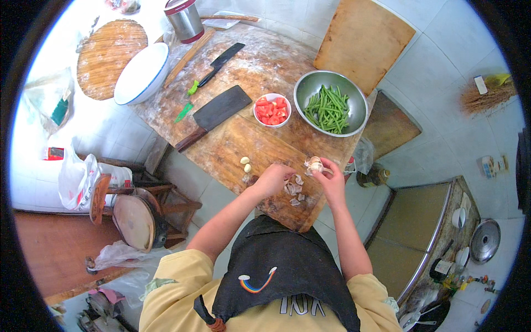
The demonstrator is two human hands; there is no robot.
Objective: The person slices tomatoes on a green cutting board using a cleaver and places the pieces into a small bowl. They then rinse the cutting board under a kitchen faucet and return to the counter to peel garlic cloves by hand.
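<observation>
My right hand [333,179] holds a partly peeled garlic bulb [316,165] over the right front part of the wooden board [232,143]. Just left of it, my left hand [274,179] is low over the board with its fingertips drawn together; whether anything is between them cannot be seen. Papery garlic skins [293,189] lie below and between the hands. Two peeled garlic cloves [245,164] rest to the left of my left hand. Beyond them lies a broad cleaver [222,108] with a wooden handle.
Behind the hands stand a bowl of cut tomatoes [271,111] and a steel bowl [298,97] of green beans [327,108]. A narrower black knife [224,58], a green peeler or cover [183,112] and a white basin [143,74] are farther left. An upright board [361,41] leans on the wall.
</observation>
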